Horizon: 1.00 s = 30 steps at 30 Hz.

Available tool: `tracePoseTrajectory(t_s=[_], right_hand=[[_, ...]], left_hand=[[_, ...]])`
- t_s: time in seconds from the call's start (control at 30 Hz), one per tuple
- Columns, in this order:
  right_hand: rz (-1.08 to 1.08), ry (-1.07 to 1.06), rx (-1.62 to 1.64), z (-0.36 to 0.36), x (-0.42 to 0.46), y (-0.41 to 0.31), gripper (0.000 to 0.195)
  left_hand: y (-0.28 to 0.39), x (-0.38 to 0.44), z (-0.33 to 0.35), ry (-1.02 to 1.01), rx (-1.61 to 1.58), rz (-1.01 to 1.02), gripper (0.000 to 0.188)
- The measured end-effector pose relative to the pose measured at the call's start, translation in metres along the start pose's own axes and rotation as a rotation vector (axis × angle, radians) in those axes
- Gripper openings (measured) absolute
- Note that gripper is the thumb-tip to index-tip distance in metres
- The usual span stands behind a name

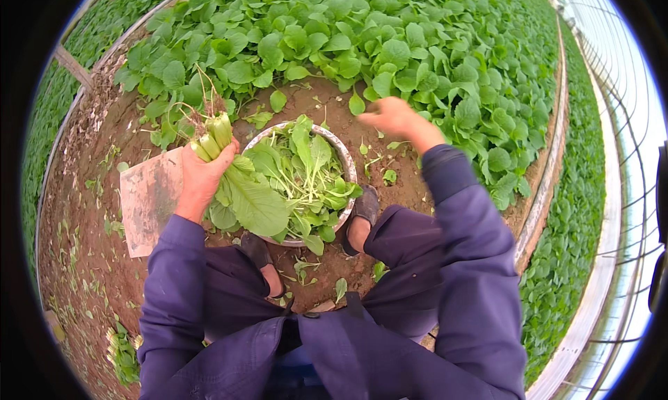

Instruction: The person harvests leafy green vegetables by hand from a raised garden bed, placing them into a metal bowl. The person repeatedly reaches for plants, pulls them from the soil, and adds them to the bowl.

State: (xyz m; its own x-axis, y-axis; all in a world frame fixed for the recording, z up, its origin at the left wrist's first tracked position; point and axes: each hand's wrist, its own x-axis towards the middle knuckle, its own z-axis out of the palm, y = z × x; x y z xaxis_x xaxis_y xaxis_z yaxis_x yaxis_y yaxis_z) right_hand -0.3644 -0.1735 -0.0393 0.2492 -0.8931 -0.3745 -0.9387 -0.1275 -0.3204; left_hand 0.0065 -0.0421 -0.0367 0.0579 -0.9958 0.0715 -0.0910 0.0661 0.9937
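In my left hand (201,178) is a bunch of leafy greens (218,130), gripped around the pale stems. Its thin roots, with soil on them, point up and away from me, and its broad leaves hang over the basin's left side. My right hand (394,119) is blurred above the soil at the near edge of the growing greens (396,55); whether it holds anything is unclear. Between my feet stands a round basin (348,162) heaped with loose leaves and small plants (302,175).
A flat, worn board (148,204) lies on the soil beneath my left forearm. Loose leaves litter the ground. More bundled greens (124,355) lie at the lower left. A pale rail (543,202) borders the bed on the right, with a ribbed plastic greenhouse wall (621,113) beyond.
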Motion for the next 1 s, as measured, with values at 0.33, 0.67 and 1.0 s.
tracePoseTrajectory(t_s=[0.33,0.67,1.0], right_hand=[[0.364,-0.216,-0.232,0.096,-0.038,0.191,0.044],[-0.020,0.122,-0.983,0.204,0.101,0.256,0.023],[0.318,-0.245,-1.100,0.217,0.157,0.284,0.025]], left_hand=[[0.006,-0.002,0.037,0.009,0.118,-0.008,0.022],[-0.014,-0.022,-0.026,0.030,0.265,-0.339,0.042],[-0.031,-0.002,-0.028,-0.006,0.189,-0.365,0.036]])
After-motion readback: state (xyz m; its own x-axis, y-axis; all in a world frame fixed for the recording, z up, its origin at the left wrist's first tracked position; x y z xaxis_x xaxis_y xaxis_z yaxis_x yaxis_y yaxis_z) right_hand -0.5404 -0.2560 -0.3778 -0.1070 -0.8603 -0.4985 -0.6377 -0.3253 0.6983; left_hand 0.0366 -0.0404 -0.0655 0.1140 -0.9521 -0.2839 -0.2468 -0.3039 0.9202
